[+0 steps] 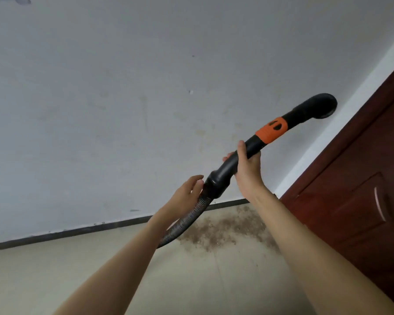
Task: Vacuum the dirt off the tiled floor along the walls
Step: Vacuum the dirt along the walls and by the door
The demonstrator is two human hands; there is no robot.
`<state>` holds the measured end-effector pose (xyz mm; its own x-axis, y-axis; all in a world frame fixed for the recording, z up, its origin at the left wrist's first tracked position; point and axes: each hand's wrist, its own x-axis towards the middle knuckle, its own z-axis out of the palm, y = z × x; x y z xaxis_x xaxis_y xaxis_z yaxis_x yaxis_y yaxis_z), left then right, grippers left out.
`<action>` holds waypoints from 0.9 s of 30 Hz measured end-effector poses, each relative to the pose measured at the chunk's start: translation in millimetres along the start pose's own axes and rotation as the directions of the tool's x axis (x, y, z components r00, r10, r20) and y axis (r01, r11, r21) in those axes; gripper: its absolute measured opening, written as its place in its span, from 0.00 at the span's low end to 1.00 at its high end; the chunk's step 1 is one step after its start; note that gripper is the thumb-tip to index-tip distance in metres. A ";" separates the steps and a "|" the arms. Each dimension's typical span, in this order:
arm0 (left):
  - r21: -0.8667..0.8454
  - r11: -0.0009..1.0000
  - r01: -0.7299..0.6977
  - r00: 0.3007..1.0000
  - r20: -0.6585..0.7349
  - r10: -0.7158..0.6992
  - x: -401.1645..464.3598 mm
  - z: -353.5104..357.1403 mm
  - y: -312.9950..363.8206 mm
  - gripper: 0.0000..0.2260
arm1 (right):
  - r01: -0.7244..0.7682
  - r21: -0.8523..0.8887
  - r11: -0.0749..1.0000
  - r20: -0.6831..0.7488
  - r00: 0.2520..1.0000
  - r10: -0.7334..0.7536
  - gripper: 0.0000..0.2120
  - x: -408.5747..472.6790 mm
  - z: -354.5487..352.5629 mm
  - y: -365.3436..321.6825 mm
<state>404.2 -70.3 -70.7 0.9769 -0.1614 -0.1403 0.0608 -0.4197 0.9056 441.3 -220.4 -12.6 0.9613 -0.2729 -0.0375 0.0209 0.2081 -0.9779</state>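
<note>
Right hand (248, 171) grips vacuum handle (271, 133); no writing legible on it.

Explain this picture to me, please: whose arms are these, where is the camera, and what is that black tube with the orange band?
There is no robot here. The camera sits on a person's head and looks forward and down, so you see their own two bare arms. The right hand grips the black rigid handle of a vacuum hose, just below its orange band. The curved open end is raised in front of the white wall. The left hand is open beside the joint where the ribbed flexible part begins; whether it touches is unclear. On the tiled floor lies a patch of brown dirt, in the corner beside a dark red door.
</note>
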 end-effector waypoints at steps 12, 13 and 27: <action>-0.229 0.890 0.396 0.896 -0.116 -0.428 48.9 106.2 -207.6 0.15 | -0.105 -0.688 0.718 0.405 0.766 0.499 0.14 20.3 -83.6 304.0; -0.228 0.884 0.408 0.888 -0.125 -0.442 54.5 113.9 -232.7 0.15 | -0.085 -0.717 0.692 0.419 0.741 0.525 0.14 22.3 -89.5 330.2; -0.394 0.608 0.690 0.669 0.025 -0.743 148.4 237.1 -584.1 0.20 | 0.152 -0.860 0.487 0.485 0.542 0.686 0.12 41.0 -141.6 688.7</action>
<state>465.0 -60.8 -715.4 0.6031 0.1813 -0.7768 0.7915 -0.0149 0.6110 456.3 -221.3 -716.7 0.6686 0.4504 -0.5917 -0.0795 -0.7478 -0.6591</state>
